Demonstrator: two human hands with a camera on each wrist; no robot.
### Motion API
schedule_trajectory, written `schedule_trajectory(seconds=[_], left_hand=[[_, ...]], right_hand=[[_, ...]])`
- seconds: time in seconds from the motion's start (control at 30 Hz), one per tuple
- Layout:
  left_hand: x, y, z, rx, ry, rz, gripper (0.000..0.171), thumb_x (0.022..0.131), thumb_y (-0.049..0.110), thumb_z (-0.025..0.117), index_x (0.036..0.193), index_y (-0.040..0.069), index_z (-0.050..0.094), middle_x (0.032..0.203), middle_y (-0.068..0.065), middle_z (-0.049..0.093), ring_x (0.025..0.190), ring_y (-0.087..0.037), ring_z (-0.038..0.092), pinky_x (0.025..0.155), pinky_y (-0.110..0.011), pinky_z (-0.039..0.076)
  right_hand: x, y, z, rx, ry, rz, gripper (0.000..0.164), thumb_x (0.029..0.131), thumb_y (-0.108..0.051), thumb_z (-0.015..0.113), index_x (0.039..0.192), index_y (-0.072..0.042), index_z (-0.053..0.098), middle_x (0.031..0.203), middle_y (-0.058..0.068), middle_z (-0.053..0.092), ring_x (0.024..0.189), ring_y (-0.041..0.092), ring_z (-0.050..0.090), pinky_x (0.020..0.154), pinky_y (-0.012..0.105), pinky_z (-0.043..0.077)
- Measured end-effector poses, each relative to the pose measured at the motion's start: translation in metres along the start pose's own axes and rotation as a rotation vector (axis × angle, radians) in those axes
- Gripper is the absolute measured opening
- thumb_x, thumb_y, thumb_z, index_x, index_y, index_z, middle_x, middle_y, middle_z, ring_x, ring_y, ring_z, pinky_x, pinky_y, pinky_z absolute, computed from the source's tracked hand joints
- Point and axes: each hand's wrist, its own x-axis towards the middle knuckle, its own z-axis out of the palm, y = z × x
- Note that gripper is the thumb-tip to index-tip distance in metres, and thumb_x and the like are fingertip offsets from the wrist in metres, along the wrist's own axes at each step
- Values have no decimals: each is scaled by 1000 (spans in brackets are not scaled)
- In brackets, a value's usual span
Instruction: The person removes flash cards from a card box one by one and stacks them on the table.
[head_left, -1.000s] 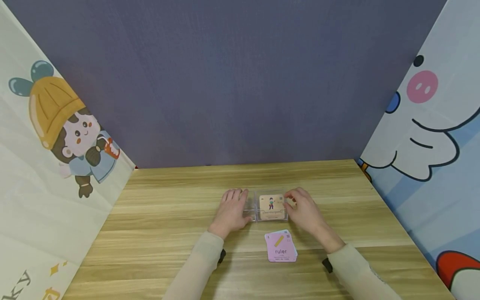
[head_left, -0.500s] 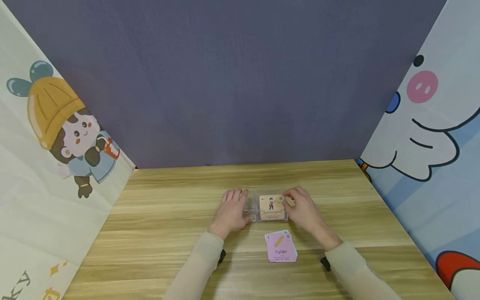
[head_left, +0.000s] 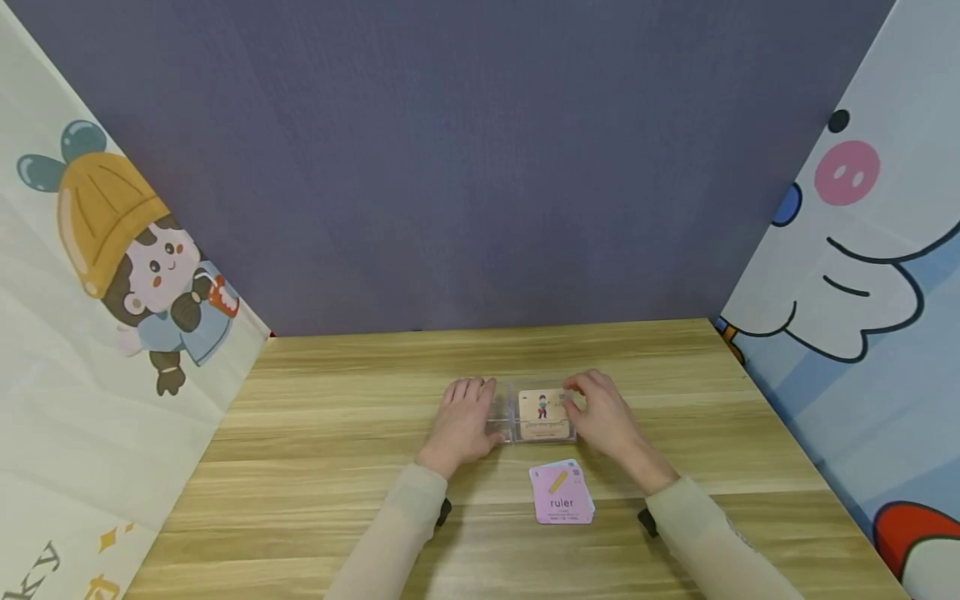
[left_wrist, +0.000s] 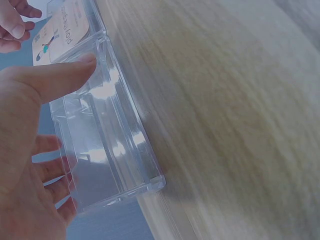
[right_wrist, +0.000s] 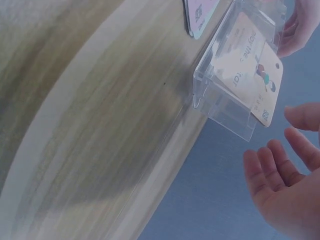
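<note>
A clear plastic card box (head_left: pixel 513 422) with two compartments stands on the table. My left hand (head_left: pixel 463 421) holds its left half, thumb at the front and fingers behind, as the left wrist view shows. Through the clear walls (left_wrist: pixel 95 165) that left compartment looks bare. The right compartment holds a cream card (head_left: pixel 542 415) with a small figure and the words "play the guitar", leaning back. My right hand (head_left: pixel 604 421) hovers at the card's upper right corner. In the right wrist view its loosely bent fingers (right_wrist: pixel 260 167) are apart from the card, thumb and forefinger close together.
A slightly fanned stack of pink cards (head_left: pixel 564 496), the top one reading "ruler", lies on the wooden table (head_left: pixel 337 467) in front of the box. A dark grey panel (head_left: pixel 480 167) rises behind the table, and printed cloths (head_left: pixel 885 275) flank it.
My right hand has shifted slightly left and away from me at the card's corner. The left hand, box and pink cards have stayed put.
</note>
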Motion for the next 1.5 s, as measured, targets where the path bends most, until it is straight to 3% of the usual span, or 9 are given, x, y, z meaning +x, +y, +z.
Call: schedule_trajectory(seconds=[0.83,1.5], left_hand=[[1,1,0,-6,-16,-13,97,83,50,80,157,7,34,151,-12,44,140,-31,38,124,-48,20],[1,0,2,-5,-6,-10,96,83,50,80,157,7,35,151,-12,45,140,-31,38,123,-48,21]], right_hand=[[8,5,6,-17,-47,12,29,88,-13,75,115,-4,69,115,12,64,110,32,59,95,52,53],[8,4,13,-42,-67,33,30,89,-14,77,116,-3,69,112,10,64,107,30,58,89,49,55]])
